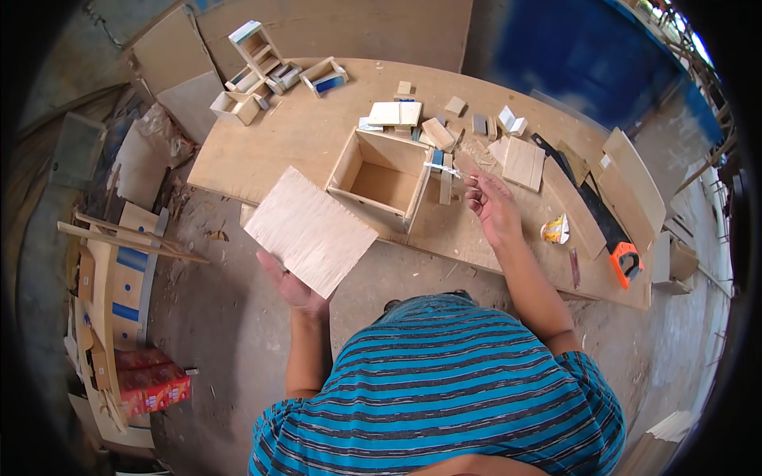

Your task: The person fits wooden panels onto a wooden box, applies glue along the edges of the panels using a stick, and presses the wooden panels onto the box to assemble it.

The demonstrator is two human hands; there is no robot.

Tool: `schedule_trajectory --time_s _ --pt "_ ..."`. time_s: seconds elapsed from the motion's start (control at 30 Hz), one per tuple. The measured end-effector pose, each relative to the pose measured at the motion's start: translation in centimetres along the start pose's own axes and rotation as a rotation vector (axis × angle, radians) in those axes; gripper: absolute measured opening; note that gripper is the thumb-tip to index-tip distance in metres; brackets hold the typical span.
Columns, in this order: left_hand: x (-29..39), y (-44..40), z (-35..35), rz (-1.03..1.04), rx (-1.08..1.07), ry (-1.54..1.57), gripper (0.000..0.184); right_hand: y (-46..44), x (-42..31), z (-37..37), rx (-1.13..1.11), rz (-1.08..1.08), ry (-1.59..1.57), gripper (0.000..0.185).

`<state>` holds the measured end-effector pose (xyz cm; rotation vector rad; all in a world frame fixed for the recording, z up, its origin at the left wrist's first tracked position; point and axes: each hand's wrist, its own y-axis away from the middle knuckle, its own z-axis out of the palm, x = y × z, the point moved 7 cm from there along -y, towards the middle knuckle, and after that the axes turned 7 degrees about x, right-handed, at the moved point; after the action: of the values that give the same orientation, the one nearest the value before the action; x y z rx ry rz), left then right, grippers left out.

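Left hand (292,289): you hold a pale wood panel (311,230) by its lower edge, broad face toward you and tilted. Part of the grip is hidden behind the panel. Right hand (494,208): you pinch a slim white stick (444,168) between thumb and curled fingers. Its tip points left, over or just beside the rim of the open wooden box (389,155). Contact between tip and rim cannot be confirmed.

The box sits on the surface (270,155), between and ahead of your hands, open side up. The panel overlaps its near-left corner in view; whether they touch cannot be told. Small wood blocks (456,106) lie beyond the right hand. To its right are a yellow-and-white container (555,230) and a handsaw (625,265).

Step in hand, as judged: working with the stick near the box rim while supporting the panel clear of the right hand. Any further stroke calls for a light, steady pinch; any shift of the panel calls for a firm edge grip and clearance from the stick.
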<state>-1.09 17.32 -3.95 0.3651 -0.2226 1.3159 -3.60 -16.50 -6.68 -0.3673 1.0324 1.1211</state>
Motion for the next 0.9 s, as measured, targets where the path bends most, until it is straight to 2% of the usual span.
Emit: schedule_trajectory --time_s 0.1,0.2,0.3,0.4,0.43,0.53,0.57,0.9 --pt "0.0 -0.2 1.2 0.063 -0.005 -0.148 0.085 1.2 -0.2 0.6 0.012 0.072 -0.102 0.024" --pt "-0.7 0.0 0.8 0.000 0.010 -0.113 0.081 2.9 -1.3 2.8 -0.108 0.104 -0.171 0.025" --pt "-2.1 0.9 -0.2 -0.108 -0.055 -0.210 0.075 4.4 -3.2 5.0 -0.176 0.070 -0.182 0.025" --pt "-3.4 1.0 -0.1 -0.392 -0.048 -0.676 0.074 4.2 -4.9 6.0 -0.267 0.006 -0.090 0.021" --pt "-3.4 1.0 1.2 -0.407 -0.026 -0.688 0.068 3.9 -5.4 6.2 -0.281 0.002 -0.092 0.019" --pt "-3.9 -0.3 3.1 -0.501 -0.289 -0.914 0.063 2.8 -6.8 6.9 -0.316 -0.007 -0.095 0.014" --pt "-4.0 -0.8 3.3 -0.507 -0.306 -0.952 0.058 2.7 -7.3 7.4 -0.324 -0.011 -0.092 0.013" --pt "-5.5 -1.2 6.2 -0.630 -0.527 -1.061 0.056 1.9 -8.3 9.2 -0.341 -0.018 -0.003 0.011"
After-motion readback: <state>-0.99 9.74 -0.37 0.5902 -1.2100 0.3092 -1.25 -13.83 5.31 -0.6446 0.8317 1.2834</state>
